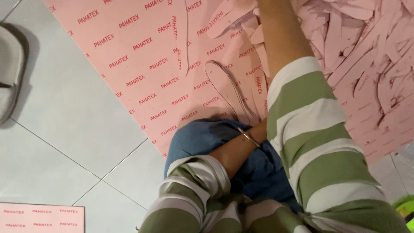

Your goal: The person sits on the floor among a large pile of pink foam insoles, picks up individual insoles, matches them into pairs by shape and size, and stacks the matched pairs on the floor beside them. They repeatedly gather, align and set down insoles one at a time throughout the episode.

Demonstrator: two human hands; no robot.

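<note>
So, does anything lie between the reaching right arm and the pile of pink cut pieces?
Nothing visible does. The right forearm runs over the pink sheet straight to the pile of cut pieces; its grip is cut off at the frame's top.

- I see bare tiled floor (64,129) open on the left, free to pass.
- A grey slipper (10,69) sits at the far left edge.
- The heap of pink cut strips (371,56) crowds the upper right.
- My right arm (297,95) crosses the pink printed sheet (142,56), blocking its middle; my knee (202,138) covers its near edge.
</note>
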